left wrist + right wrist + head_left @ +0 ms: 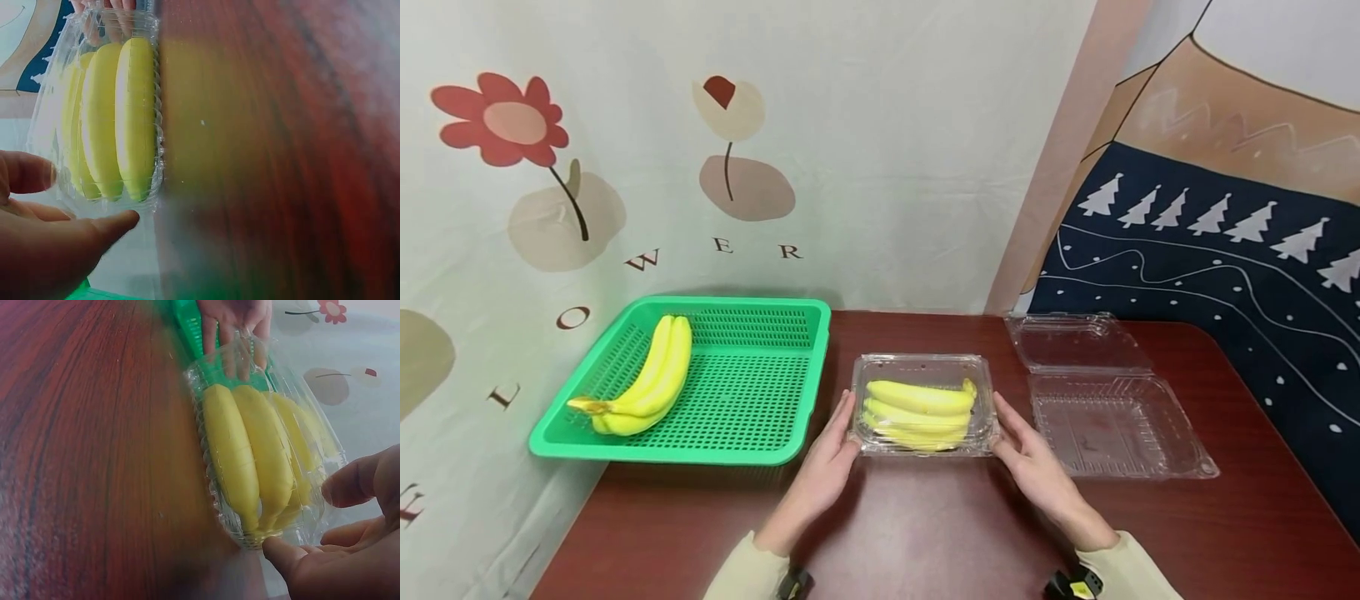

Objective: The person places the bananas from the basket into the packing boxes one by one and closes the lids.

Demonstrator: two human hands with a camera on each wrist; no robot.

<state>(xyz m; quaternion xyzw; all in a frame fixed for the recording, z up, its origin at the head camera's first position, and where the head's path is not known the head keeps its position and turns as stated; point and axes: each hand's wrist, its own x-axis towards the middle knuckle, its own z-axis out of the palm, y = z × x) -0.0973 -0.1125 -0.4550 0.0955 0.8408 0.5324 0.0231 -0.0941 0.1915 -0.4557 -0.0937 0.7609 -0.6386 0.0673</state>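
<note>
Box, clear oblong plastic (921,362), seemingly closed on curved yellow bananas (919,398), centre, straightish fingers of left hand (826,465) and right hand (1033,468) against its ends, with yellow bunch (664,379) in green plastic basket (670,456), left, apparently unpacked!

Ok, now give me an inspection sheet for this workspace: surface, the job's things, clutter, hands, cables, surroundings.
Surface: reddish-brown table, with wood grain showing.
Job's things: lidded clear container with yellow bananas inside, lid down, latching cannot be told; green basket at the left with a banana bunch in it; second clear container at the right, lid folded back.
Clutter: nothing seen.
Hands: left hand and right hand touch opposite ends of the lidded container.
Cables: nothing seen.
Surroundings: flower-print sheet behind; dark blue tree-print panel at the right.
</note>
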